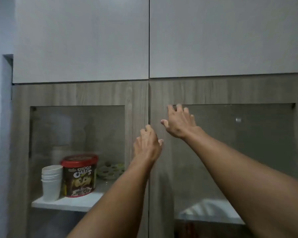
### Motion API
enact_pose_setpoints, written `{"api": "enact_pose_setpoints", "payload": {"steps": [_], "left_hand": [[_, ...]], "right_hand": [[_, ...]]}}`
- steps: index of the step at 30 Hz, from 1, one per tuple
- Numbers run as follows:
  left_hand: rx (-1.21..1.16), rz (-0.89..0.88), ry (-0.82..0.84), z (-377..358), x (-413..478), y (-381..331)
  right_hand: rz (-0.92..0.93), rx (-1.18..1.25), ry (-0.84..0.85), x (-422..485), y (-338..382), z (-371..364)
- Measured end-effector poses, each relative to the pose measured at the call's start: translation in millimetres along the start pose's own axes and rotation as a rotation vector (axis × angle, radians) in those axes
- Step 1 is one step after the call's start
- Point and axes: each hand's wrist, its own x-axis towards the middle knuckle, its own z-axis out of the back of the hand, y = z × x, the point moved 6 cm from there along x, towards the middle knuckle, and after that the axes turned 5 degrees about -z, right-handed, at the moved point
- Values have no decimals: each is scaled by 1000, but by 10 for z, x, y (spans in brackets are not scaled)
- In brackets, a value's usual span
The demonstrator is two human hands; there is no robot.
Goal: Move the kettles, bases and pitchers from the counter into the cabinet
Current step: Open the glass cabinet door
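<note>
Looks barely begun or just finished, impossible to tell which: 2 wood-grain glass-front doors shut, left hand [147,145] at the centre seam with fingers curled and empty, right hand [180,123] spread flat and empty on the right door [230,91]. 0 kettles, bases or pitchers in sight, counter out of view. Left of the left hand, behind the left door [76,93]: 1 stack of paper cups [52,179], 1 Choco Chips tub [79,176]

Both bare hands raised against closed wood-grain cabinet doors [162,93] with glass panes: left hand [147,145] at the centre seam, fingers curled; right hand [179,123] spread flat on the right door's frame by the pane's upper left corner. Behind the left pane, on a white shelf [72,202]: stacked paper cups [51,182] at the left edge, touching a red-lidded Choco Chips tub [79,176].
</note>
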Motion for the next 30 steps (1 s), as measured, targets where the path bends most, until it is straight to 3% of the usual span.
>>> {"api": "enact_pose_setpoints", "payload": {"steps": [6, 11, 17, 19, 23, 30], "left_hand": [[-227, 74, -77, -315, 453, 215], [-169, 26, -107, -249, 460, 236], [-172, 61, -114, -205, 260, 165], [-250, 103, -117, -97, 145, 165], [-563, 111, 118, 111, -286, 88], [-631, -84, -11, 906, -1489, -623]], "right_hand": [[33, 45, -165, 641, 75, -63], [54, -9, -302, 916, 300, 232], [30, 235, -172, 1036, 347, 458], [30, 257, -176, 909, 357, 585], [34, 366, -259, 373, 440, 962], [-36, 357, -380, -1003, 339, 1983]]}}
